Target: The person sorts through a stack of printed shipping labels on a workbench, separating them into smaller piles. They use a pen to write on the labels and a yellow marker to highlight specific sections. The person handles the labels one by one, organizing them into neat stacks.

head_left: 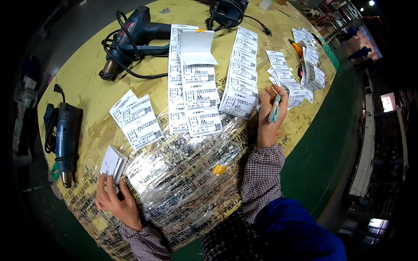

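White slips (pixel 242 71), hands (pixel 117 203) apart, table edge (pixel 71 71) seemingly curved

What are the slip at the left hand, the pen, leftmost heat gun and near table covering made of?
Slip: matte paper, crisply creased. Pen: probably plastic, judging by pastel colouring; finish unclear. Heat gun: dark, likely plastic body; shiny, metallic nozzle. Table covering: likely clear plastic film, glossy and wrinkled.

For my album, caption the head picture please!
Left hand touches folded white paper; right hand holds a slim turquoise pen.

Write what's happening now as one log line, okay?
left hand: touching folded paper | right hand: holding light-blue pen | table: printed label strips, corded tools
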A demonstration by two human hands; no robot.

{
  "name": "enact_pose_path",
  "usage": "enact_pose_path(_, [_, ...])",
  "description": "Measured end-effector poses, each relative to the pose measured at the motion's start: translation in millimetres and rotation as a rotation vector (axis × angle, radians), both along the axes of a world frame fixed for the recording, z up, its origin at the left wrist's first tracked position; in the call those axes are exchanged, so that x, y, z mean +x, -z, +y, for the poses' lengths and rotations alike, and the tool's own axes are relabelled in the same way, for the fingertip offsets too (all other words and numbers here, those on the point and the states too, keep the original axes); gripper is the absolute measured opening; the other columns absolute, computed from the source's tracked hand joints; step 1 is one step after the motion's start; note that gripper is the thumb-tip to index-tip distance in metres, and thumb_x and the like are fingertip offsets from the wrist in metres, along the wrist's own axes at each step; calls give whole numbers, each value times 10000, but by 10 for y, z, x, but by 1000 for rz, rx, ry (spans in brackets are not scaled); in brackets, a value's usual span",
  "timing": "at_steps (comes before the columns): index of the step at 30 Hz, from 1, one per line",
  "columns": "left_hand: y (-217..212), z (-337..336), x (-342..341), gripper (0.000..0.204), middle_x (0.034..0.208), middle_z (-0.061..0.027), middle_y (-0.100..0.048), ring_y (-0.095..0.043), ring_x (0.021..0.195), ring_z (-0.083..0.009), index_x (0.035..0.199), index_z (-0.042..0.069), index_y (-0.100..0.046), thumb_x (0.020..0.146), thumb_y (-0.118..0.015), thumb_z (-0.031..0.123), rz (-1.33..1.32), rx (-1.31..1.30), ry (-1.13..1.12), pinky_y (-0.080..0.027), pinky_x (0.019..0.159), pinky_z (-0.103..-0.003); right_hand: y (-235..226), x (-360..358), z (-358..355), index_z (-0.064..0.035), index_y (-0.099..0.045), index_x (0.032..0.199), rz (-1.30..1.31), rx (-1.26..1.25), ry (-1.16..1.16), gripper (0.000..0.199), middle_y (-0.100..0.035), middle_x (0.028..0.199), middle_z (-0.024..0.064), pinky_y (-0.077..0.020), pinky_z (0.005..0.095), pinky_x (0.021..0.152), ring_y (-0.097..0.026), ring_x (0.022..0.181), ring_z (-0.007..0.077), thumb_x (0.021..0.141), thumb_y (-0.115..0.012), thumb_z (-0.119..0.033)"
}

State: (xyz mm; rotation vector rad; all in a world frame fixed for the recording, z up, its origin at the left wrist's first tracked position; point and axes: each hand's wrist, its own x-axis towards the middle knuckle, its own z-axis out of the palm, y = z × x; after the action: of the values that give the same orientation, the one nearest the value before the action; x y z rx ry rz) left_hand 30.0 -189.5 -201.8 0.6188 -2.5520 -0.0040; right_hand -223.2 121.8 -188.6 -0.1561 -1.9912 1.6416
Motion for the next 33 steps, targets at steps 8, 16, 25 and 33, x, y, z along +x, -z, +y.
enact_pose_path(8, [-91, 108, -5, 385, 1332, -114, -441, -421, 1178, -245, 1269, 111, -457, 912, -554, 216, 91, -189, -7, -245, 939, -419, 19, 11, -9, 11, -461, 1129, -62, 32, -36, 390, -573, 978, 115, -448, 232, 611, -534, 680, 88, 807, -654, -93])
enact_pose_path(16, [-461, 1040, -327, 375, 1268, -174, -469, -441, 1143, -297, 1189, 64, -493, 836, -605, 126, 156, 156, 339, -303, 940, -435, -17, 31, -38, 25, -444, 1139, -47, 55, -70, 403, -559, 991, 122, -462, 239, 604, -576, 703, 115, 803, -650, -62])
enact_pose_path(25, [5, 1240, -669, 190, 1025, -168, -583, -579, 885, -263, 1007, -17, -567, 830, -608, 39, 373, 635, 512, -474, 743, -347, -224, 113, -101, 26, -387, 1195, 61, -484, -128, 437, -516, 1072, 151, -450, 265, 767, -549, 862, 156, 811, -593, -18])
enact_pose_path(33, [72, 1231, -648, 669, 1114, -154, -592, -619, 787, -207, 1339, 38, -353, 767, -700, 44, 298, 1090, 819, -516, 709, -329, -644, 1247, -22, -24, -409, 1179, -156, -414, -492, 376, -533, 1084, 94, -404, 242, 771, -481, 879, 99, 831, -550, -29])
